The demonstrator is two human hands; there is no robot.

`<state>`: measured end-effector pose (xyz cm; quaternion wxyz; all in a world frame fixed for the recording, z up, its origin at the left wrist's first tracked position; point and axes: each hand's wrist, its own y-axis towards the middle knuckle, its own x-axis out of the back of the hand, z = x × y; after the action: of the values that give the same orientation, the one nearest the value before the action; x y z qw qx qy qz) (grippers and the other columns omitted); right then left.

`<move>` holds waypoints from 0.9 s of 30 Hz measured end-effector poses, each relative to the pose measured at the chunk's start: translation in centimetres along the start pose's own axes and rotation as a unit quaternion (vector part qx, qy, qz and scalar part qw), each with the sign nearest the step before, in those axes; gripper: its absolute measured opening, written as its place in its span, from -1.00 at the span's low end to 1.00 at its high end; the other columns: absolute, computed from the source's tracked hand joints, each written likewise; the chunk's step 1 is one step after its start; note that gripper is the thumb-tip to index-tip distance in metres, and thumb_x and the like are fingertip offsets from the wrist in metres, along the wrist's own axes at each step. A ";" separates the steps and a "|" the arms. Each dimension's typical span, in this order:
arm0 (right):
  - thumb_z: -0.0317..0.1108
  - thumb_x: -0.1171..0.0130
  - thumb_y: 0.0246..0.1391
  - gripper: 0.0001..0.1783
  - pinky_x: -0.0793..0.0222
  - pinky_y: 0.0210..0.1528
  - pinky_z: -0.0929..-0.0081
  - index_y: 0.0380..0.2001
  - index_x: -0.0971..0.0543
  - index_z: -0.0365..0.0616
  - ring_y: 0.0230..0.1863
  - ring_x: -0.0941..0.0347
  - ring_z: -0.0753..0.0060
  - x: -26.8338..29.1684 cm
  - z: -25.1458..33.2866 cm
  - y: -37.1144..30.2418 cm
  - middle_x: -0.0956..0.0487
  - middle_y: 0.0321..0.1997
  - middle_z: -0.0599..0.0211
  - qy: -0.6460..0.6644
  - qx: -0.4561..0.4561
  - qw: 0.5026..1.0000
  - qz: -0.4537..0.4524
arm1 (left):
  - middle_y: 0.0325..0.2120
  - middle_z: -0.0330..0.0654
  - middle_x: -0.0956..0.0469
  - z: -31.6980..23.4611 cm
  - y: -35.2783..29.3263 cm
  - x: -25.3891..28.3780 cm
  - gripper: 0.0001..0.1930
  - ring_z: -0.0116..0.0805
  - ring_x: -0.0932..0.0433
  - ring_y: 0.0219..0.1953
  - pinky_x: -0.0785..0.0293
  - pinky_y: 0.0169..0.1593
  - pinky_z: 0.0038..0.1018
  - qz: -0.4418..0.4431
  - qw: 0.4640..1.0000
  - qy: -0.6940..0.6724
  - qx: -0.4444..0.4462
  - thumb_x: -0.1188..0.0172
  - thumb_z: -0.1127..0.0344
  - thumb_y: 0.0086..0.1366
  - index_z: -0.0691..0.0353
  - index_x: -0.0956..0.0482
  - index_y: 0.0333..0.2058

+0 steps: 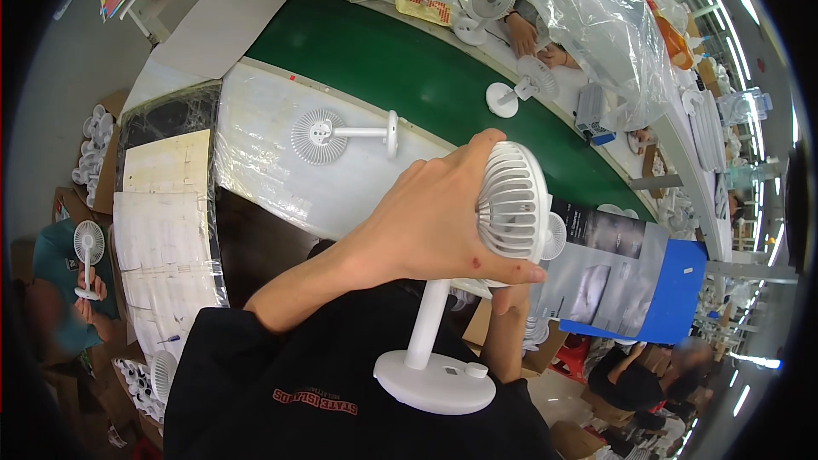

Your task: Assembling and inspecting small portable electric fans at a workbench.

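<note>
A small white desk fan (514,196) is held up in front of my chest. My left hand (434,217) wraps around its caged head, with the thumb across the lower side. Below the head, the stem (429,324) runs down to a round base (434,382) with a knob, tilted in front of my black shirt. My right hand (509,296) shows only in part under the fan head, its fingers curled against it and mostly hidden. Another white fan (319,136) lies on its side on the white worktop (264,175), beyond my left hand.
A green conveyor belt (375,51) crosses behind the worktop, with a fan (503,100) standing on it. Across it a co-worker's hands (532,38) are near another fan. Grey-and-blue printed boards (630,277) lie at the right. At left, another person holds a fan (89,243).
</note>
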<state>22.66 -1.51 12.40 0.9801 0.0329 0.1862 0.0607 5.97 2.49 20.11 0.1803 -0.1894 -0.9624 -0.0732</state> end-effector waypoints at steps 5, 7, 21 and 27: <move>0.33 -0.60 -1.00 0.72 -0.18 0.32 0.03 0.39 -0.01 -0.05 0.31 -0.21 -0.09 -0.7 0.8 0.1 -0.18 0.37 0.03 -0.038 -0.008 0.999 0.001 | -0.21 0.11 -0.57 0.8 -0.4 0.2 0.08 0.00 -0.60 -0.28 -0.50 -0.17 -0.29 0.019 0.995 -0.093 0.023 -0.58 0.11 -0.33 0.33 -0.20 0.18; 0.26 -0.63 -0.97 0.64 -0.15 0.33 0.03 0.37 -0.09 -0.05 0.32 -0.19 -0.11 0.1 0.8 1.1 -0.16 0.37 0.01 -0.133 0.082 0.987 0.045 | -0.17 0.11 -0.56 0.6 -0.4 0.5 0.08 0.00 -0.58 -0.23 -0.49 -0.13 -0.27 0.029 0.993 -0.118 0.007 -0.58 0.17 -0.35 0.30 -0.19 0.20; 0.14 -0.34 -0.18 -0.23 -0.25 0.20 0.19 0.02 -0.52 -0.17 0.15 -0.32 0.04 1.1 2.7 1.7 -0.33 0.21 -0.01 -0.409 0.176 0.893 0.065 | 0.05 0.03 -0.44 4.1 -1.1 -1.1 -0.20 -0.09 -0.41 0.11 -0.30 0.18 -0.27 0.033 0.928 -0.368 0.051 -0.30 0.50 -0.17 0.22 -0.31 0.17; 0.02 0.16 0.28 -0.43 -0.34 -0.04 0.39 -0.18 -0.57 -0.34 -0.15 -0.42 0.29 6.3 -5.4 -0.5 -0.54 -0.16 0.04 -0.164 -0.010 0.980 -0.108 | 0.10 -0.02 -0.43 7.9 -2.1 -6.2 -0.27 -0.13 -0.43 0.09 -0.29 0.20 -0.31 0.035 0.960 -0.262 -0.094 -0.27 0.53 -0.16 0.23 -0.37 0.12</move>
<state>26.53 -0.95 5.09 0.9984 0.0121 0.0244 -0.0501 7.95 0.15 10.33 -0.0946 -0.2515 -0.9575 -0.1043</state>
